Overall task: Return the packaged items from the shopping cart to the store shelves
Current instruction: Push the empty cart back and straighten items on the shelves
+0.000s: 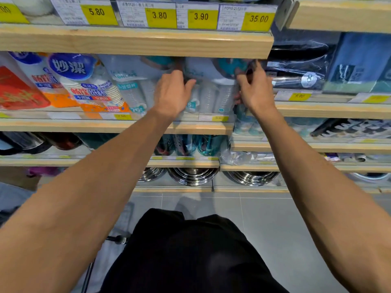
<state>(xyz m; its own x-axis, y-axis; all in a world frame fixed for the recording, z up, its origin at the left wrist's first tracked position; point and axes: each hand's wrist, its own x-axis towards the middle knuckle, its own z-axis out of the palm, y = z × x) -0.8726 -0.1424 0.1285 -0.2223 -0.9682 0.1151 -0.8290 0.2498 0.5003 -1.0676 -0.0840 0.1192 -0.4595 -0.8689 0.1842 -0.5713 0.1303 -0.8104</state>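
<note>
A clear plastic pack of transparent cups (211, 92) stands on the light wooden shelf (118, 125), between both hands; the left hand (171, 95) curls round its left edge, the right hand (255, 89) pinches its upper right corner, paper cup packs (91, 85) left of them

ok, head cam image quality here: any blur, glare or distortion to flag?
Head view: wide-angle bends the wooden shelf edge and stretches the forearms; top price tags readable, small lower tags washed out; right hand slightly motion-blurred on the clear plastic cup pack; left hand sharper; steel bowls show specular glare.
</note>
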